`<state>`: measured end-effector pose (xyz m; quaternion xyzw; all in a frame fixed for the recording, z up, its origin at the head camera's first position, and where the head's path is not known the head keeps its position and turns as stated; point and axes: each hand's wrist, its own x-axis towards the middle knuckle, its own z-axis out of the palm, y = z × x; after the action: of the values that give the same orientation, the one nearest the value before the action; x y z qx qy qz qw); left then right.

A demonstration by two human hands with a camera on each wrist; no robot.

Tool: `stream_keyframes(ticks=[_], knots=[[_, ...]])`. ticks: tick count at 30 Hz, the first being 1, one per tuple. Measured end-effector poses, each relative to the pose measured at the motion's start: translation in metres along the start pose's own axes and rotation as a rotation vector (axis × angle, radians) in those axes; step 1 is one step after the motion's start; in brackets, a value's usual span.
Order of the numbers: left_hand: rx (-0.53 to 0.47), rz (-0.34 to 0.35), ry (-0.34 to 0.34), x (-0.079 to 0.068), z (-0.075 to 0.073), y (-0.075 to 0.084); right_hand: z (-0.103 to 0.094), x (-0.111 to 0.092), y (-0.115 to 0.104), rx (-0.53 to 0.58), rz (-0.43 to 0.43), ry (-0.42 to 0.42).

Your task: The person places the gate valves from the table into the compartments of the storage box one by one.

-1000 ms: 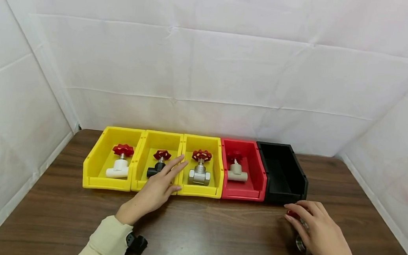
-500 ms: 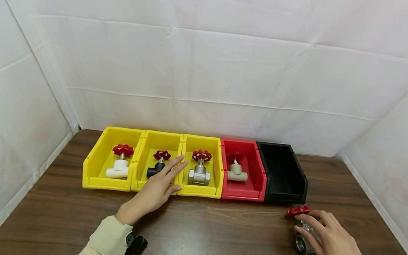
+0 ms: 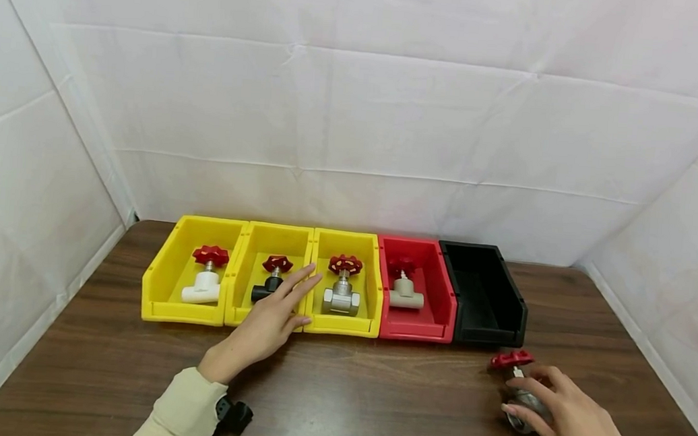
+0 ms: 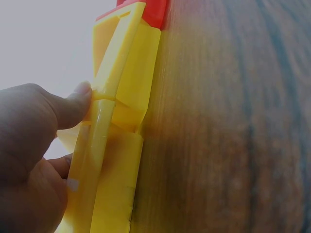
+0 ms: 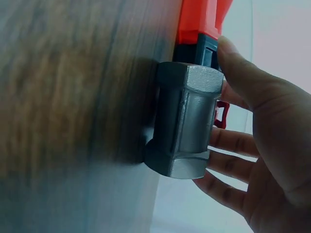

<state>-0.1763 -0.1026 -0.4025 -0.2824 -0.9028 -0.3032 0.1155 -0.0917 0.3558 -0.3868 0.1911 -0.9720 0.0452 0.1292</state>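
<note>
My left hand (image 3: 265, 327) rests with spread fingers across the adjoining walls of the second and third yellow bins; in the left wrist view its thumb (image 4: 77, 104) lies on the yellow rim (image 4: 114, 60). On the right, my right hand (image 3: 566, 409) curls its thumb and fingers round the metal body of a globe valve (image 3: 524, 406) with a red handwheel (image 3: 512, 359). In the right wrist view the hexagonal-ended body (image 5: 187, 119) lies close to the tabletop, thumb at one end and fingers behind it. Whether it touches the wood is unclear.
The yellow bins hold a white valve (image 3: 205, 282), a black valve (image 3: 270, 283) and a steel valve (image 3: 341, 295). A beige valve (image 3: 406, 295) lies in the red bin (image 3: 417, 331). Beside it stands a black bin (image 3: 486, 337). White sheeting (image 3: 356, 110) encloses the brown table (image 3: 373, 395).
My right hand has shifted from the red handwheel down toward the valve's metal body, slightly right and nearer me. The valve has turned a little. My left hand has stayed put.
</note>
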Motion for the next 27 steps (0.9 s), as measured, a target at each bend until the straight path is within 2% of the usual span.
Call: stream_keyframes(ticks=[5, 17, 20, 27], knots=[[0.001, -0.002, -0.003, 0.0001, -0.0002, -0.0001, 0.0017, -0.0007, 0.0018, 0.044, 0.05, -0.093], [0.003, 0.007, 0.007, 0.0002, -0.0003, -0.0005, -0.001, -0.0015, 0.002, 0.13, 0.116, -0.232], [0.001, 0.002, 0.007, 0.0002, -0.0002, -0.0004, -0.0012, -0.0023, 0.0037, 0.136, 0.1, -0.252], [0.001, 0.007, 0.007, 0.0002, 0.0005, -0.001, -0.0003, -0.0051, 0.0089, 0.106, 0.045, -0.232]])
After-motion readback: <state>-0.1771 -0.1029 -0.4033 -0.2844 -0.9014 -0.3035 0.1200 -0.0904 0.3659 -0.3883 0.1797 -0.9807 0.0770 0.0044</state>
